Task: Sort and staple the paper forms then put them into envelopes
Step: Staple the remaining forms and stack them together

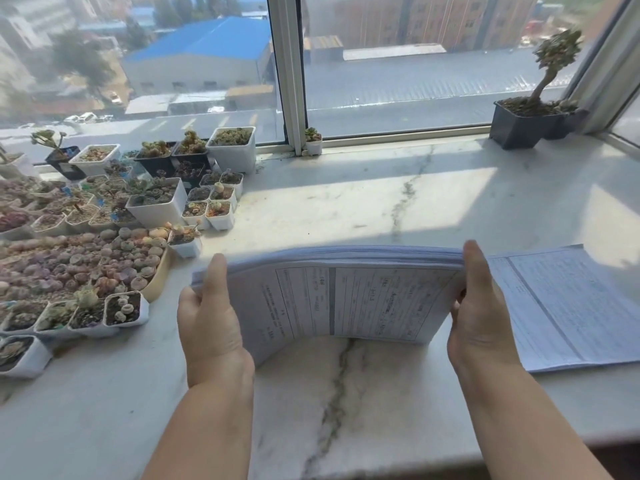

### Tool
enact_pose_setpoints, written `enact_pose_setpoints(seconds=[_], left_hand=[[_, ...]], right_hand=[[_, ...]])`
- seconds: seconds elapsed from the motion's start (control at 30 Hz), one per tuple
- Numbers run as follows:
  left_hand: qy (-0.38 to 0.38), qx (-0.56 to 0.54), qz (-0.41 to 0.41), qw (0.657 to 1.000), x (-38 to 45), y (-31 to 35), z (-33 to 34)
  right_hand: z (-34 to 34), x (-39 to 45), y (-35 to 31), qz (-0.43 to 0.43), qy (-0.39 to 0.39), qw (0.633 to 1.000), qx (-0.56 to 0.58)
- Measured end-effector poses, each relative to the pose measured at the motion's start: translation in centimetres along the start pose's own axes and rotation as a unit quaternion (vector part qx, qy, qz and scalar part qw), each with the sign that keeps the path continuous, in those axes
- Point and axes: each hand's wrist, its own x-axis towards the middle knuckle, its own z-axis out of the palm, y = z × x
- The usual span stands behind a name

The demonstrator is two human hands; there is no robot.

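Nearest us: 2 bare forearms reaching up from 6 o'clock over the sill (346, 393), a pale marble slab.

Left hand (209, 317) grips the left edge of the stack (346, 292), thumb on top, fingers hidden underneath. Right hand (479, 306) grips the right edge, thumb laid along it, fingers also hidden. So both hands hold the same thick stack of forms. It stands on its near edge at the frame's center, top bowed away from us toward 12 o'clock, printed face toward us.

At 3 o'clock, a second pile (568, 306) of forms lies flat on the sill, just beside the right hand, apart from the held stack.

At 9 o'clock, many small succulent pots (156, 202) crowd the sill; 1 taller potted plant (533, 123) sits at 1 o'clock by the window (415, 64).

Progress, our reading: early. We judge the hands to be squaring the stack or readying it for sorting. The flat pile may be a first sorted batch; we cannot tell. No stapler and no envelopes in view. Stapling and enveloping look wholly undone.
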Motion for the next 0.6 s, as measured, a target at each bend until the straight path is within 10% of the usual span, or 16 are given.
enact_pose_setpoints(seconds=[0.47, 0.6], left_hand=[[-0.043, 0.067, 0.065, 0.995, 0.3, -0.1, -0.2], [-0.133, 0.05, 0.085, 0.986, 1.0, -0.2, -1.1]], right_hand=[[0.0, 1.1, -0.6, -0.025, 0.021, 0.997, -0.064], [-1.4, 1.6, -0.6, -0.063, -0.115, 0.987, -0.087]])
